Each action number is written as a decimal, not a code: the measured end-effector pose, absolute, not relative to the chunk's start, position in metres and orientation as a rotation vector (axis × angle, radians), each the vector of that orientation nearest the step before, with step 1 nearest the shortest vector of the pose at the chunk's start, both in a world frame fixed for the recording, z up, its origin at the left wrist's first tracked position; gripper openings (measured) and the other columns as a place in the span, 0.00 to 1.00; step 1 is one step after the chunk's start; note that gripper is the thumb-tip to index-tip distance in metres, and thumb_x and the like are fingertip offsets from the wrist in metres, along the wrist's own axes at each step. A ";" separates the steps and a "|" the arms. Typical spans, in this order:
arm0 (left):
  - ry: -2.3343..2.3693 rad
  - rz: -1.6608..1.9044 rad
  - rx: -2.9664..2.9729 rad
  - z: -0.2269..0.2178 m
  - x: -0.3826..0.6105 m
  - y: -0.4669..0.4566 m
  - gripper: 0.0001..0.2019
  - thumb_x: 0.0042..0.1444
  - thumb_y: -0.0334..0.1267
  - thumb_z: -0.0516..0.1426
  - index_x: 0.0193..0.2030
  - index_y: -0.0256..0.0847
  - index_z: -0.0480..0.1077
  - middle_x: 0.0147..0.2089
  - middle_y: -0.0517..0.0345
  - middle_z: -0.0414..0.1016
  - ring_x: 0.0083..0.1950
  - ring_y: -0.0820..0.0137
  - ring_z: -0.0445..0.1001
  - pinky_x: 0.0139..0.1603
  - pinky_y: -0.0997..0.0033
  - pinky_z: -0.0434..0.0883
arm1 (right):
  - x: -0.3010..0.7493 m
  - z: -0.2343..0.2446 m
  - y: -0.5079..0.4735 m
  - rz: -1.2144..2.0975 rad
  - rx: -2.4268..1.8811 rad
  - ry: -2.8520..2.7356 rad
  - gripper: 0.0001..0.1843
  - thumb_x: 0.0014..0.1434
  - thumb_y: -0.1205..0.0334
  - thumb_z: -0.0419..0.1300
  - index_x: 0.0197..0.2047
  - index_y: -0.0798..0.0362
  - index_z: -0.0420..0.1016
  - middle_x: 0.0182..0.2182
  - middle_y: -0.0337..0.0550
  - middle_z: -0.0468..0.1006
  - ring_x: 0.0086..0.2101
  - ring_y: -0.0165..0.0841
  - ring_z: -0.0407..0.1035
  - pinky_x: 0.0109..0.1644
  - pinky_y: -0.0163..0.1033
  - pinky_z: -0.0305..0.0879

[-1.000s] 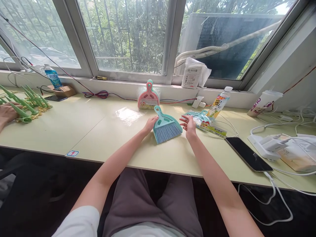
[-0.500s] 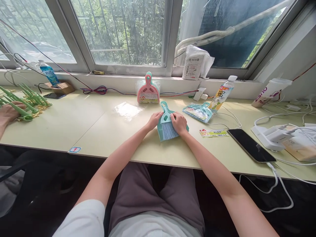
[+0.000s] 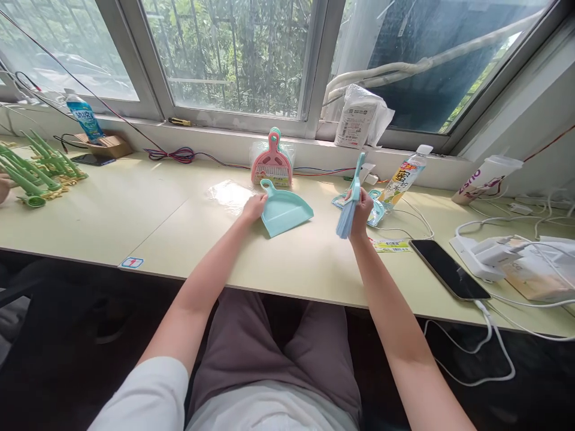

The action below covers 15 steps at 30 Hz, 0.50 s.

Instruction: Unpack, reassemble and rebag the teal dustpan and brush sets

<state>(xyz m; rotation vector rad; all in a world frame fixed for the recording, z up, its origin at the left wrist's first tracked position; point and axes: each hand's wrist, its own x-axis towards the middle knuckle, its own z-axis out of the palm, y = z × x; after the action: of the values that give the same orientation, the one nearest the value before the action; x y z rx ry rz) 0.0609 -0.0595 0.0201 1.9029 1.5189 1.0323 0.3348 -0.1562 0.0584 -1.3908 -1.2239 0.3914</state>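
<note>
My left hand point(image 3: 255, 208) grips the left edge of a mint-green dustpan point(image 3: 290, 211), near its looped handle. The pan's inner side faces up. To the right, my right hand point(image 3: 363, 212) is closed around a matching hand brush point(image 3: 353, 206), held edge-on with its blue bristles pointing down and its handle up. Behind that hand lies a wrapped teal dustpan set point(image 3: 377, 209), partly hidden. A clear plastic wrapper point(image 3: 230, 196) is on the table just left of the dustpan. Farther back, a pink brush-and-dustpan set point(image 3: 272, 164) in clear wrap leans against the wall.
A printed card point(image 3: 392, 246) and a phone point(image 3: 449, 269) lie on the right, near a power strip point(image 3: 478, 260) with white cables. A drink bottle point(image 3: 406, 175) and a cup point(image 3: 487, 179) stand behind. Green plastic parts point(image 3: 38, 173) sit far left beside another person's hand point(image 3: 4, 185).
The brush has come out of the dustpan. My right hand has carried it right and turned it edge-on, while my left hand has shifted the dustpan slightly left.
</note>
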 end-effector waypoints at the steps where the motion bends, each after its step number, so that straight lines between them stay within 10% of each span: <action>1: 1.569 1.001 1.926 0.021 0.053 -0.057 0.17 0.61 0.44 0.49 0.27 0.41 0.72 0.33 0.49 0.74 0.41 0.58 0.71 0.44 0.65 0.63 | 0.341 0.060 -0.157 0.301 -1.456 -1.231 0.22 0.66 0.47 0.45 0.34 0.51 0.73 0.34 0.47 0.74 0.40 0.40 0.68 0.45 0.42 0.62; 15: 1.911 0.596 2.204 0.030 0.050 -0.071 0.13 0.60 0.40 0.49 0.38 0.43 0.76 0.45 0.51 0.78 0.47 0.59 0.73 0.44 0.67 0.66 | 0.327 0.032 -0.159 -0.006 -2.147 -1.824 0.15 0.57 0.50 0.57 0.37 0.50 0.81 0.43 0.49 0.79 0.47 0.42 0.70 0.46 0.41 0.62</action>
<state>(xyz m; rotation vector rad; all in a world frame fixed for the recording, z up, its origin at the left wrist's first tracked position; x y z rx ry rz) 0.0504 -0.0709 0.0300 2.2042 1.9114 0.5963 0.3269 -0.1589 0.0320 -2.1475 -1.8240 -0.0065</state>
